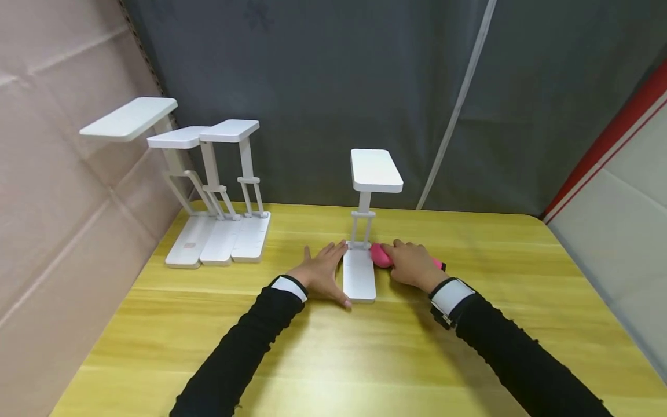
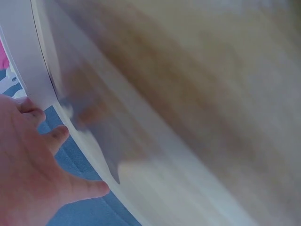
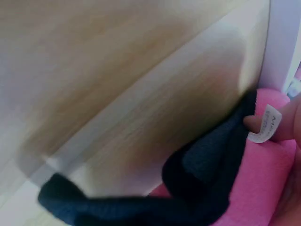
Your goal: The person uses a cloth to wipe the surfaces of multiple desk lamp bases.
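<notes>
Right now the left hand (image 1: 320, 272) lies flat on the yellow bench (image 1: 469, 347), fingers straight and slightly spread, touching the left edge of the white lamp's (image 1: 365, 231) base. That lamp stands upright mid-bench. The right hand (image 1: 411, 263) curls its fingers over a pink cloth (image 1: 380, 255) just beside the base. Three more lamps (image 1: 219, 191) stand far left.

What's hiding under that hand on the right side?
A pink cloth lies under the right hand, beside the white stand's base. Only its pink edges peek out on both sides; the hand covers the rest.
</notes>
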The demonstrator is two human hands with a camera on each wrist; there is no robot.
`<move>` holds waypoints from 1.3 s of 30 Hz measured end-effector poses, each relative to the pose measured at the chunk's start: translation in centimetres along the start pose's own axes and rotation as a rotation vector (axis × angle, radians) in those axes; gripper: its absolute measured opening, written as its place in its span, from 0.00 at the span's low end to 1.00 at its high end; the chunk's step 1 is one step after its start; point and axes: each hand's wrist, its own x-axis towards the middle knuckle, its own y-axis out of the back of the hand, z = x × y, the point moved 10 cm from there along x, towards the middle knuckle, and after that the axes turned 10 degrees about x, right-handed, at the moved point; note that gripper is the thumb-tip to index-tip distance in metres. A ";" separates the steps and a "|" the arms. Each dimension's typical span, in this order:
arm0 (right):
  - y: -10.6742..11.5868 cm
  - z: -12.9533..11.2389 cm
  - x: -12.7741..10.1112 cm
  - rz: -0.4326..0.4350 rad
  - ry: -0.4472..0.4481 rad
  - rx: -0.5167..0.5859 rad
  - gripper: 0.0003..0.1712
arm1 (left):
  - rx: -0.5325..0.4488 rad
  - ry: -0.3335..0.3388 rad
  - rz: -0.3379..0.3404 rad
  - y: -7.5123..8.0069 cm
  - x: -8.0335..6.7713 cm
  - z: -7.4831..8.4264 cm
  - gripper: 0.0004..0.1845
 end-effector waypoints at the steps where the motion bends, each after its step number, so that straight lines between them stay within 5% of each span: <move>1: 0.0 -0.3 -0.3 -0.011 0.018 -0.011 0.32 | -0.004 0.000 0.000 0.1 0.0 0.0 0.73; 9: 0.2 -3.0 -3.8 -0.053 0.234 -0.101 0.29 | -0.002 -0.005 -0.008 0.1 0.0 0.1 0.73; 14: -0.2 -3.9 -5.3 -0.181 0.343 0.001 0.32 | 0.000 0.002 -0.010 0.1 0.1 -0.5 0.73; 19: 0.7 -0.6 -4.2 -0.214 0.183 0.229 0.32 | -0.003 -0.004 0.004 0.3 0.1 -0.4 0.73; 23: 1.3 2.5 -2.0 -0.107 0.001 0.184 0.32 | -0.005 -0.006 0.008 0.2 0.0 -0.2 0.73; 27: 0.5 3.2 -0.2 -0.061 -0.089 0.123 0.33 | 0.006 -0.004 -0.004 -0.1 -0.1 0.2 0.73; 32: 0.1 1.9 0.8 -0.009 -0.059 0.050 0.31 | 0.009 -0.008 0.002 -0.3 0.1 0.6 0.73; 39: -0.4 -0.6 -1.6 -0.016 0.089 0.005 0.31 | 0.006 0.008 0.008 -0.4 0.2 -0.1 0.73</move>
